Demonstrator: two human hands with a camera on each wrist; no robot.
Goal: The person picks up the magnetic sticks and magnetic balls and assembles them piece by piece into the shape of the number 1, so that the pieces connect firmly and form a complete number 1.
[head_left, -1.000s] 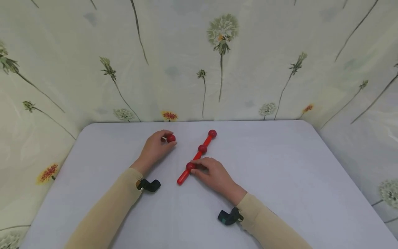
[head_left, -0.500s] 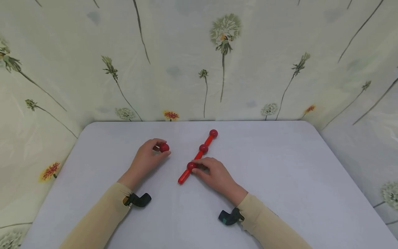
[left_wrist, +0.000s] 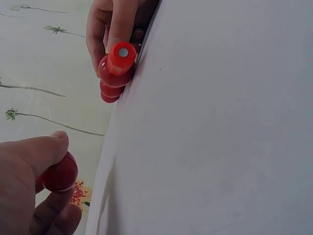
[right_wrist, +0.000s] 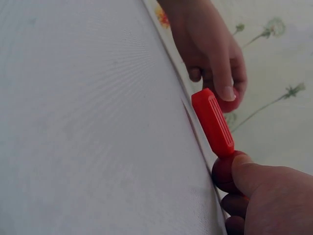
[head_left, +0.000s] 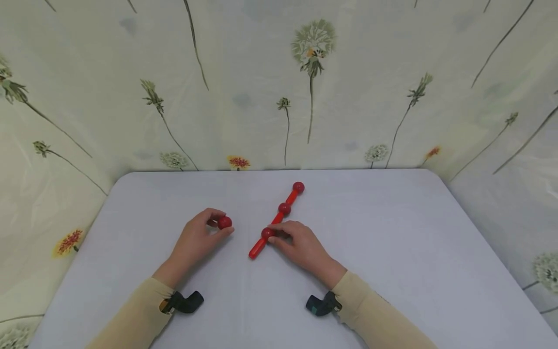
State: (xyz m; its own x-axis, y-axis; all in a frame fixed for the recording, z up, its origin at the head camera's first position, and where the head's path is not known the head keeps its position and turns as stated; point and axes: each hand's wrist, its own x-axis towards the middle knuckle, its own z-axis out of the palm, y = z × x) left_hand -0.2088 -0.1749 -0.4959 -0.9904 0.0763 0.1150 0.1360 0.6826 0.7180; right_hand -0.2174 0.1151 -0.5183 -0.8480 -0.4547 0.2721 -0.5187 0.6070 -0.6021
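My left hand pinches a loose red ball between thumb and fingers, left of a straight chain of red balls and rods. In the chain, the near ball is pinched by my right hand. Beyond it come a middle ball and a far ball, joined by short rods. A ridged red rod juts from the near ball toward me. Its free end shows a round grey spot in the left wrist view. The ball in my left hand and this rod stand apart.
The chain lies slantwise on a white-covered table. Behind the table's far edge hangs a pale curtain-like backdrop printed with dandelions and orange flowers. Black wrist cameras sit at both sleeves.
My left hand has come back toward me and slightly left, carrying the loose ball from level with the chain's far part to level with its nearer half. My right hand and the chain stay put.
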